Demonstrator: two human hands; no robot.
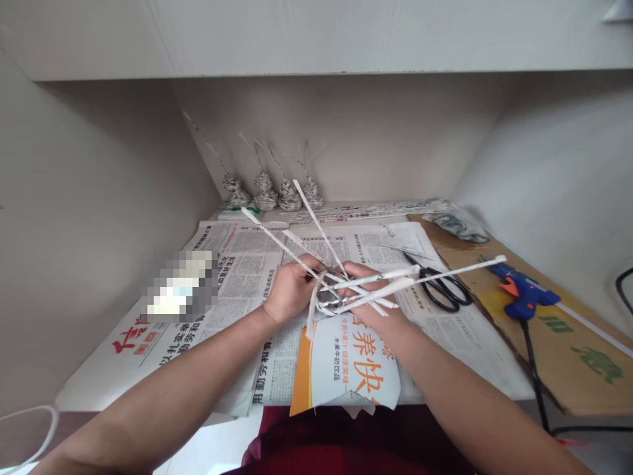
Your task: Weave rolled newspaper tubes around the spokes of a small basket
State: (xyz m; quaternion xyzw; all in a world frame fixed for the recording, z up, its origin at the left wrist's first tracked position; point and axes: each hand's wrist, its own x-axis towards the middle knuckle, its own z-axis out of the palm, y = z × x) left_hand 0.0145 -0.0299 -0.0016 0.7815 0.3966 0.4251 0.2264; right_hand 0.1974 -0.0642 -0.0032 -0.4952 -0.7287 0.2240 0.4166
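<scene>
Between my two hands is a small weave of rolled newspaper strips (341, 290), with several long ends sticking out to the far left, the right and toward me. My left hand (291, 287) is closed on the weave's left side, thumb and fingers pinched. My right hand (368, 287) is behind and to the right of it, its fingers curled in at the far side and partly covered by the strips. Below the weave lies a piece of printed carton paper (346, 369) with orange and white areas. Black-handled scissors (440, 287) rest right of my right hand.
Newspaper sheets (237, 284) cover the desk. A blue glue gun (529, 293) with a black cord sits on flat cardboard (583, 356) at right. Several woven gourd shapes (264, 191) stand at the back left, beside long paper sticks (376, 210). A shelf (316, 39) hangs above.
</scene>
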